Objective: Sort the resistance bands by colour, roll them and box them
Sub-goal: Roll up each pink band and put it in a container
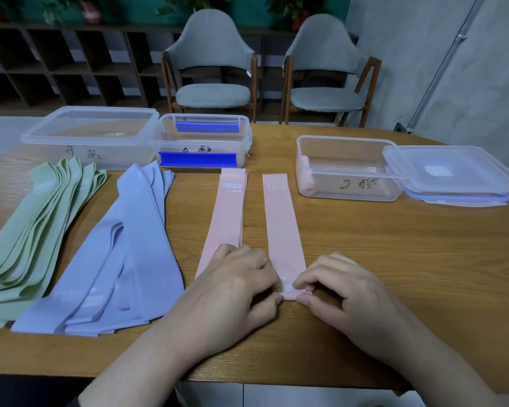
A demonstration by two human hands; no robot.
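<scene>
A pink band marked 15 LB lies flat, pointing away from me. My left hand and my right hand pinch its near end, which is folded into a small roll between my thumbs and fingertips. A short stack of pink bands lies just to the left, partly under my left hand. Further left are a pile of blue-grey bands and a pile of green bands. An open clear box at the right holds one rolled pink band.
The lid lies beside the open box on the right. A large clear box and a smaller one with blue clips stand at the back left. Two grey chairs stand behind the wooden table.
</scene>
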